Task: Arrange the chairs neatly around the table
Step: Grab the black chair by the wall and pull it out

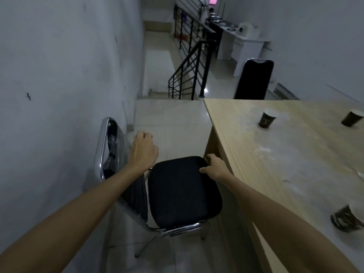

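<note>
Two hands on chair (183, 192), left hand (143, 150) backrest, right hand (214, 166) seat edge

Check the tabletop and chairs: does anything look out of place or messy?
The wooden table has whitish smears around three paper cups. The near chair is not tucked in yet; plastic wrap covers its backrest.

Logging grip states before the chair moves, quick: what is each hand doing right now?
Left hand: closed on the chair backrest's far edge.
Right hand: fingers curled over the seat's far corner, next to the table.
</note>
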